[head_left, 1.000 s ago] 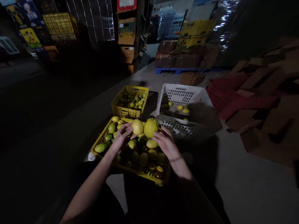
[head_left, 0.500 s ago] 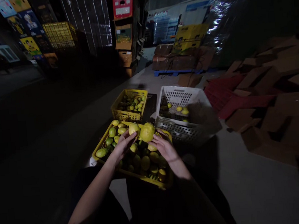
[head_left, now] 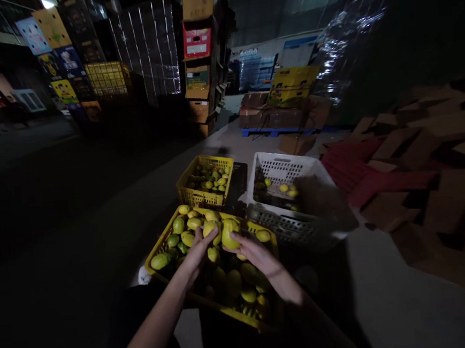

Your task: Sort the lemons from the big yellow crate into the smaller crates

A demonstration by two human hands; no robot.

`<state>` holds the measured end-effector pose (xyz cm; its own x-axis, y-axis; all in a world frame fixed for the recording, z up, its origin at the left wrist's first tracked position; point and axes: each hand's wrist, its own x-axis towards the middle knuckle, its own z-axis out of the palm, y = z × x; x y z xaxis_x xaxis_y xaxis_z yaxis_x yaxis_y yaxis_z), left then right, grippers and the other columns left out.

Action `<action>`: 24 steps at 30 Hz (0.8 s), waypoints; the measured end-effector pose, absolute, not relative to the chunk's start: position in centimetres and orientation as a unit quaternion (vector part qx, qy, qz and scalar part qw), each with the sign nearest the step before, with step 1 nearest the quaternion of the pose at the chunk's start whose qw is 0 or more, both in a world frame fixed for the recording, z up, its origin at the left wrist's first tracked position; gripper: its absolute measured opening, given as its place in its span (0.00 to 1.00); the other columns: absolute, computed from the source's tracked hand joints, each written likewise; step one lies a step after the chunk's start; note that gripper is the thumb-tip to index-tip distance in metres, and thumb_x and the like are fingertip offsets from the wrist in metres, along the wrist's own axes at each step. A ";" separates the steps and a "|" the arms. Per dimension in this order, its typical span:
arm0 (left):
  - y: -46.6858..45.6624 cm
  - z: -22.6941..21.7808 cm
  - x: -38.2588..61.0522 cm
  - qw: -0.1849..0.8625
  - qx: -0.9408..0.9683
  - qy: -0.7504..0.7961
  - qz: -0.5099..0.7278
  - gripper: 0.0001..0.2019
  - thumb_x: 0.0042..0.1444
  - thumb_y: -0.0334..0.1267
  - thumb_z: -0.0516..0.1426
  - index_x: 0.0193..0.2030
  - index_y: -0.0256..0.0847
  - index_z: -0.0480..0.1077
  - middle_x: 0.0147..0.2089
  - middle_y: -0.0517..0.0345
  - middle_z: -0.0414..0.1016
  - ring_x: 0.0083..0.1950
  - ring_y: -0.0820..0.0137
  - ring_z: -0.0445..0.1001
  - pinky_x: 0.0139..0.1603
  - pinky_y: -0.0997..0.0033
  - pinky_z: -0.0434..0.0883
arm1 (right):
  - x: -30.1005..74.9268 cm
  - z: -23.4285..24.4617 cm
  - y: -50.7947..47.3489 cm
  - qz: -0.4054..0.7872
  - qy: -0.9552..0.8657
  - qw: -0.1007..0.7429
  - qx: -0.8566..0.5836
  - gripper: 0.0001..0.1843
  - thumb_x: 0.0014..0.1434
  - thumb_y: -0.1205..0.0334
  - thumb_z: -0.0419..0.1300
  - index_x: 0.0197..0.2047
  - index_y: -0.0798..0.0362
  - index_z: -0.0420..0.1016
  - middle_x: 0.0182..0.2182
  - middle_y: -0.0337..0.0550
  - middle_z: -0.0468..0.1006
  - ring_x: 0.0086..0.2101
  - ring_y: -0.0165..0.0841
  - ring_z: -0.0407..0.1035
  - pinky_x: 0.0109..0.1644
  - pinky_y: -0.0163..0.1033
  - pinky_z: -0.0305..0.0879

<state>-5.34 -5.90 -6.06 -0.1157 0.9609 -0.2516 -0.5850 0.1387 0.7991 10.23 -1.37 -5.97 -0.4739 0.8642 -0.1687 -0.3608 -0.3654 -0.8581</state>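
Observation:
My left hand (head_left: pixel 198 253) is closed around a yellow lemon (head_left: pixel 210 231), its thumb lying along the near side. In my right hand (head_left: pixel 255 251) is another lemon (head_left: pixel 231 233), a larger-looking one, held side by side with the first. Both fruits are above a yellow plastic crate (head_left: pixel 155 250) filled with yellow and greenish lemons (head_left: pixel 233 284). The near part of that crate lies in shadow, and my wrists cover some of the fruit.
Behind stands a smaller-looking yellow crate (head_left: pixel 183 191) of lemons. A white perforated crate (head_left: pixel 283 162) with several lemons is at the right. Flattened cardboard (head_left: pixel 446 125) and a red crate (head_left: pixel 390 180) lie further right. Stacked boxes (head_left: pixel 199 80) rise behind.
My right hand has turned its lemon from a rounder face to an upright long side. Both hands still hold their lemons. The whole view has tilted up, so the crates appear lower.

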 end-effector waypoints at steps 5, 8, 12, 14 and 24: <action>-5.5 -5.6 -6.2 0.697 0.185 0.415 0.555 0.20 0.56 0.47 0.65 0.51 0.39 0.72 0.52 0.44 0.78 0.58 0.58 0.76 0.59 0.60 0.72 | 10.3 -7.8 -0.8 0.780 -0.339 0.402 -0.338 0.18 0.41 0.54 0.77 0.35 0.46 0.79 0.32 0.41 0.85 0.40 0.44 0.79 0.43 0.48 0.78; -5.3 -5.6 -6.2 0.699 0.175 0.430 0.544 0.13 0.61 0.44 0.61 0.46 0.37 0.75 0.51 0.45 0.79 0.57 0.62 0.76 0.60 0.65 0.71 | 11.0 -8.5 -0.8 0.772 -0.341 0.413 -0.342 0.18 0.40 0.54 0.77 0.32 0.46 0.78 0.32 0.43 0.85 0.41 0.45 0.79 0.45 0.49 0.77; -5.3 -5.9 -6.2 0.684 0.167 0.458 0.543 0.11 0.66 0.42 0.56 0.46 0.38 0.75 0.49 0.47 0.79 0.54 0.65 0.77 0.56 0.67 0.73 | 12.0 -8.9 -0.8 0.768 -0.333 0.417 -0.356 0.19 0.37 0.51 0.78 0.31 0.45 0.77 0.33 0.41 0.85 0.43 0.45 0.79 0.46 0.50 0.77; -5.5 -5.7 -6.2 0.677 0.167 0.476 0.536 0.11 0.66 0.42 0.56 0.46 0.37 0.75 0.48 0.47 0.79 0.52 0.64 0.78 0.53 0.67 0.74 | 12.2 -9.0 -0.9 0.772 -0.329 0.404 -0.363 0.20 0.38 0.50 0.78 0.32 0.46 0.78 0.32 0.41 0.84 0.44 0.45 0.79 0.47 0.50 0.77; -6.3 -5.4 -6.5 0.671 0.210 0.519 0.486 0.11 0.61 0.40 0.61 0.47 0.37 0.75 0.43 0.50 0.80 0.42 0.66 0.78 0.50 0.67 0.74 | 12.1 -7.6 -2.1 0.764 -0.344 0.378 -0.393 0.25 0.33 0.47 0.79 0.33 0.48 0.79 0.34 0.41 0.84 0.37 0.42 0.79 0.44 0.49 0.78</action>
